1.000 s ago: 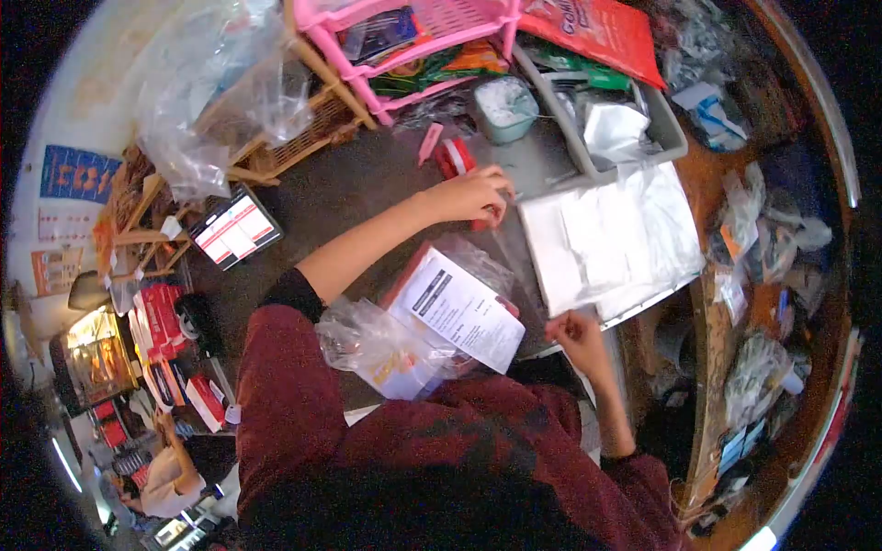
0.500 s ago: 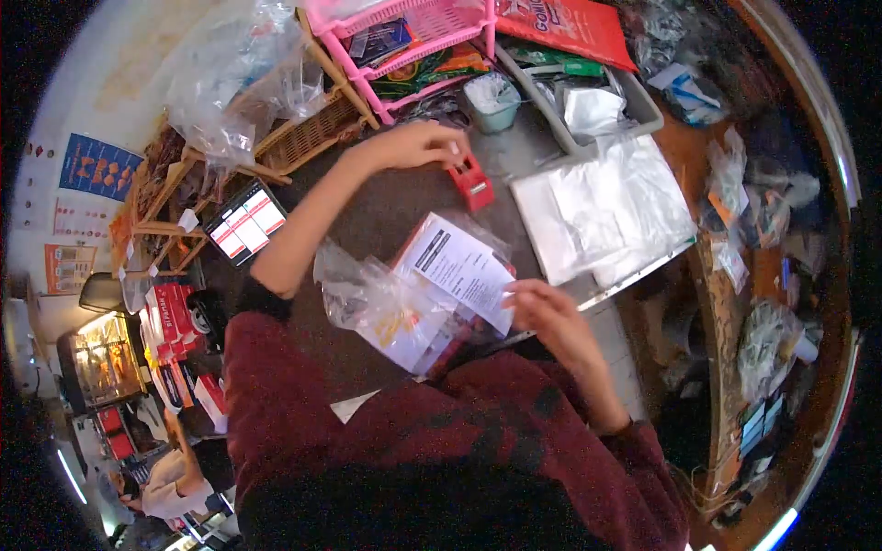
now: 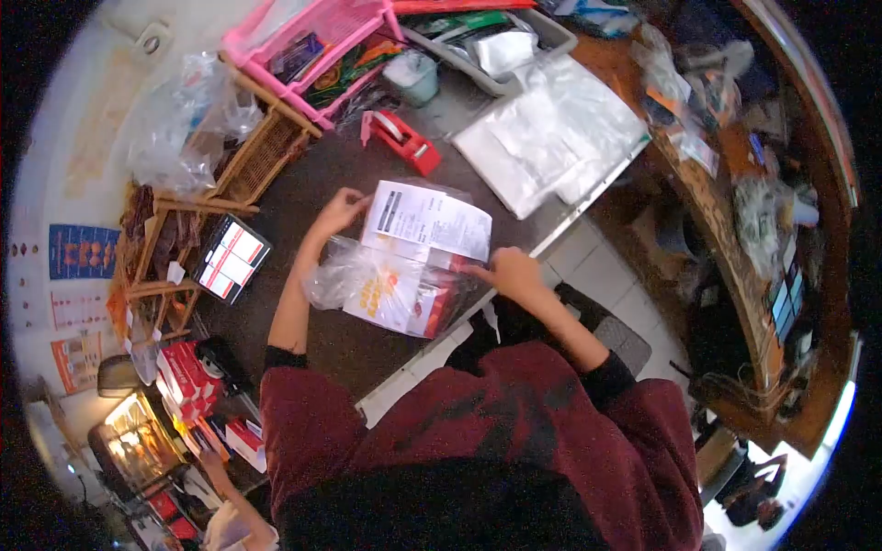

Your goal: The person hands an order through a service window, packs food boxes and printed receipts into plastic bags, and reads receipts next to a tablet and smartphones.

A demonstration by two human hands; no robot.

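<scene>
A clear plastic bag (image 3: pixel 335 280) with a box (image 3: pixel 390 294) in white, red and yellow print lies on the dark table. On its upper part rests a printed receipt (image 3: pixel 432 220). My left hand (image 3: pixel 340 211) is at the receipt's upper left corner, fingers pinched; what is between them is too small to make out. My right hand (image 3: pixel 516 277) is closed at the right side of the bag, its thumb reaching onto the plastic and the other fingers curled. Beyond the package stands a red tape dispenser (image 3: pixel 404 142), touched by neither hand.
A stack of clear plastic bags (image 3: pixel 551 138) lies at the table's right edge. Behind are a pink rack (image 3: pixel 312 69), a small tub (image 3: pixel 412 78) and a grey tray (image 3: pixel 560 44). A tablet (image 3: pixel 234 259) stands left. Another person's arm (image 3: pixel 230 491) shows lower left.
My left hand has come from the tape dispenser back to the receipt's corner. My right hand has moved from the receipt to the bag's right side. The view has shifted.
</scene>
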